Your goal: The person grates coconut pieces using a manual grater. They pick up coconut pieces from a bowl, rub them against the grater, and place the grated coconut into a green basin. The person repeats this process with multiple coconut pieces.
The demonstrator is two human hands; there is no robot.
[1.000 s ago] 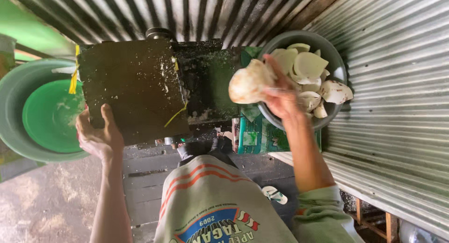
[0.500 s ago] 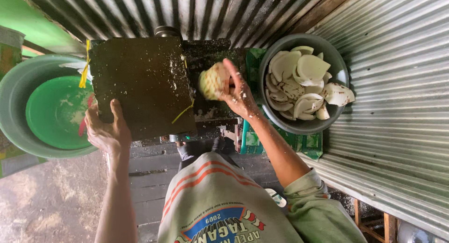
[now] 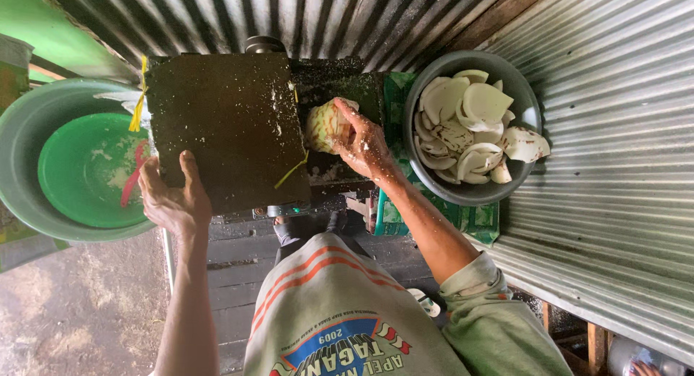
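A: Corrugated metal sheeting [image 3: 600,166] all round, grey. Dark green box-shaped machine [image 3: 224,130] at centre, speckled w/ white flecks.

B: Right hand [image 3: 365,141]?

A: Pressing a pale coconut piece [image 3: 325,123] against the dark opening [image 3: 340,94] on the machine's right side. Fingers curled round the piece, thumb up top, firm hold. Piece yellowish-white, rounded, touching the machine.

B: And left hand [image 3: 170,199]?

A: Gripping the machine's near-left corner. Thumb on the top face, fingers wrapped over the edge. Closed on the housing, nothing else in it.

B: Off to the right?

A: Grey round basin [image 3: 434,184] just beside the machine, heaped w/ white coconut pieces [image 3: 473,126], curved shells of flesh, some w/ brown skin showing. Sitting on a green crate [image 3: 481,220]. Right forearm crossing in front of the basin's near-left rim.

B: Left side?

A: Grey-green tub [image 3: 29,123] w/ a brighter green bowl [image 3: 87,170] inside. White shavings scattered in the bowl; red strip on its right part, can't tell what. Yellow cord [image 3: 137,108] hanging at the machine's left edge, another yellow bit [image 3: 289,170] at the near-right corner.

B: Below?

A: Striped grey shirt [image 3: 347,311] w/ orange bands, dark wooden planks [image 3: 238,275] underneath, bare ground [image 3: 79,311] lower left.
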